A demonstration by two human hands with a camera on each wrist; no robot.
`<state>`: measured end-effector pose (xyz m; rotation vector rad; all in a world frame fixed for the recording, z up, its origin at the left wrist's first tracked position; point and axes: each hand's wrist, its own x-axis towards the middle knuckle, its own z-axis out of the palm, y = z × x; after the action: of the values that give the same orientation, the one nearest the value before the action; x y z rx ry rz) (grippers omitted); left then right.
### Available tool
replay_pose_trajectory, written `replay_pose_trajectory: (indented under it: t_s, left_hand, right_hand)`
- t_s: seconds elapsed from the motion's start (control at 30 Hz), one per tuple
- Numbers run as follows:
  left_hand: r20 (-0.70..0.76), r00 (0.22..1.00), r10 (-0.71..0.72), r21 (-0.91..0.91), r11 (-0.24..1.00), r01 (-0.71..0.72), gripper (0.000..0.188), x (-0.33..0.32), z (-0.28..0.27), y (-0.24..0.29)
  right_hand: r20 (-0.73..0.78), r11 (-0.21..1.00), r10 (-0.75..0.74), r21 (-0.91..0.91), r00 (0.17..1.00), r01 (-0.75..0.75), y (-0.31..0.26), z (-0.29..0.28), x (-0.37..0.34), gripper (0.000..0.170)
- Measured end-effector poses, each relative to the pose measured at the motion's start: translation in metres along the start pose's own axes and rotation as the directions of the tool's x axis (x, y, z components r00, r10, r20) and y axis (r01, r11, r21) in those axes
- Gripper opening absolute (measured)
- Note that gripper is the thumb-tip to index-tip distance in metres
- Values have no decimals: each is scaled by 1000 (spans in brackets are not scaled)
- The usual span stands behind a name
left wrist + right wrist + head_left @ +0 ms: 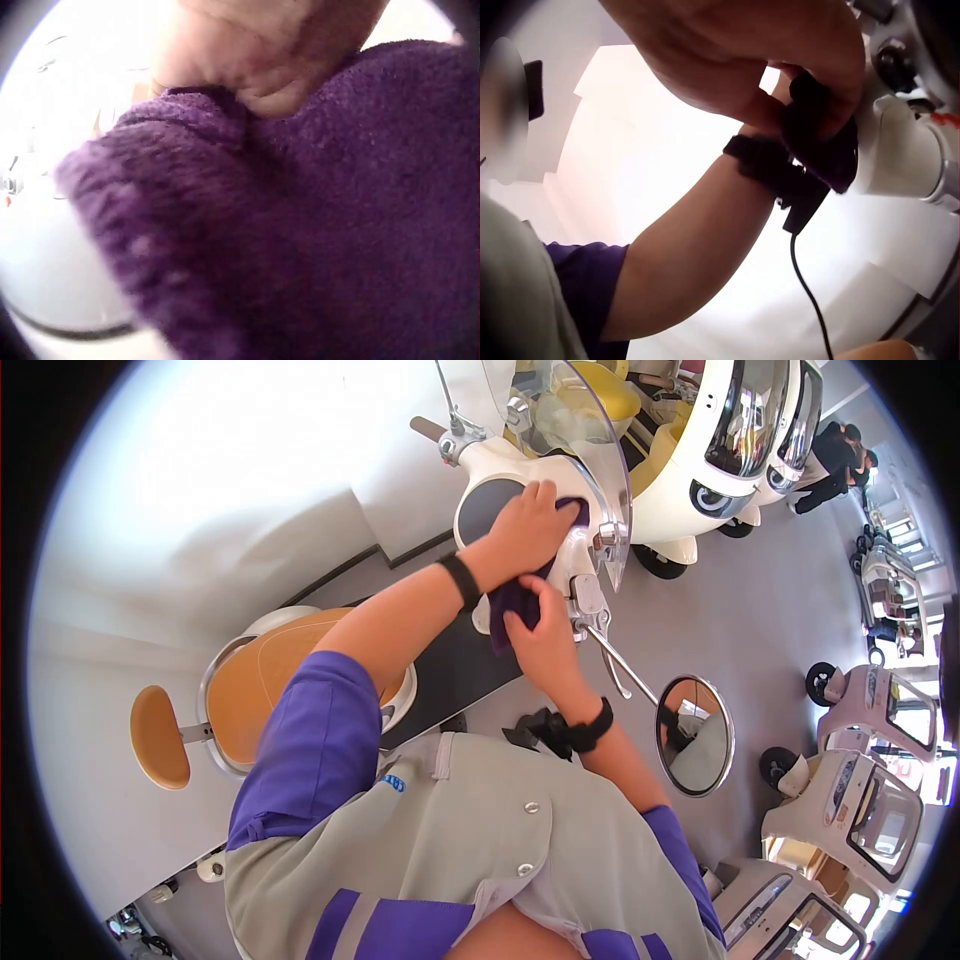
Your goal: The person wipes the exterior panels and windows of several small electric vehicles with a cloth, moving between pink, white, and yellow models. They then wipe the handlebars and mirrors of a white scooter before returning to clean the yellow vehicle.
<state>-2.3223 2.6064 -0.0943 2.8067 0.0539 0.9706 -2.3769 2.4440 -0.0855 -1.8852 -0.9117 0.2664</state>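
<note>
Head view: a purple cloth [512, 610] lies just past the centre toward 1 o'clock, against the white body of a scooter [480, 465]. The left hand [528, 530] covers its upper part, fingers bent over and holding it, beside the scooter's grey oval panel [490, 505]; a corner of cloth shows at the hand's 3 o'clock. The right hand [545, 635] pinches the lower part between thumb and fingers. From the cloth, an orange seat [265, 685] lies between 8 and 9 o'clock, a round mirror [695, 735] at 4, and a clear windscreen [575, 420] toward 1. Farther off, a white vehicle [695, 480] stands between 1 and 2 o'clock, people [835, 465] at 2, and pale vehicles [850, 810] at 4.

Left wrist view: the cloth fills the frame from the centre to 3 and 6 o'clock, with the left hand at 12 o'clock over a fold. Its fingertips cannot be made out here.

Right wrist view: the right hand spans 12 o'clock, thumb and fingers closed on the cloth at 2 o'clock. The left arm reaches up from 7 o'clock, wearing a black wristband [761, 161]; a cable [806, 289] trails toward 5.
</note>
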Motion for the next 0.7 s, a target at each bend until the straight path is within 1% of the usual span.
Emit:
replay_pose_trajectory:
  t_s: [0.03,0.07,0.1,0.17,0.2,0.3,0.33,0.37,0.4,0.43,0.47,0.5,0.53,0.57,0.63,0.67,0.7]
  left_hand:
    - [-28,1000,-1,45,999,2,24,14,4,-10]
    - [-17,996,-91,61,994,92,25,27,7,-21]
    - [-5,983,-183,77,980,183,26,37,11,-30]
    - [49,954,-296,120,950,288,28,55,22,-61]
    - [75,934,-349,143,931,336,29,58,20,-65]
    - [117,943,-311,-7,949,314,31,57,15,-62]
    - [266,943,-198,-41,975,217,31,62,16,-62]
    - [259,965,-39,-54,997,55,29,53,21,-52]
    - [250,967,53,-151,988,-15,28,44,2,-30]
    - [356,911,206,-130,977,-169,27,38,-11,-14]
    - [199,900,389,-98,921,-376,25,20,12,-11]
    - [148,893,426,-98,904,-415,17,11,5,0]
    - [157,923,353,-124,934,-336,18,11,1,-1]
    - [173,945,277,-150,956,-253,19,11,-3,-4]
    - [108,987,119,-85,990,-110,21,18,-4,-16]
    - [71,997,39,-57,998,-35,22,24,-2,-26]
    - [55,997,-49,-1,999,49,25,28,2,-41]
  right_hand:
    - [-63,1000,20,4,998,-20,2,5,13,49]
    - [-92,999,-6,-35,996,2,3,9,24,51]
    - [-107,1000,-3,-19,994,1,3,13,34,53]
    - [-137,1000,6,10,991,-5,2,16,50,55]
    - [-134,998,64,38,989,-60,2,14,56,55]
    - [-57,965,228,145,972,-218,1,4,54,50]
    - [-43,956,238,187,970,-227,-5,0,48,48]
    - [-28,945,246,227,969,-234,-14,-5,37,47]
    - [-5,932,257,265,966,-247,-20,-7,24,45]
    - [6,950,235,210,972,-231,-18,-4,10,45]
    - [20,967,206,149,978,-207,-11,-1,1,45]
    - [8,970,178,168,984,-177,-2,5,-2,44]
    - [-4,972,150,186,989,-146,1,11,-3,42]
    - [12,971,172,164,985,-171,3,11,0,41]
    - [45,968,216,118,975,-219,-10,5,16,39]
    - [10,974,189,125,982,-189,-10,7,27,38]
    - [-7,980,178,91,984,-176,-12,8,39,39]
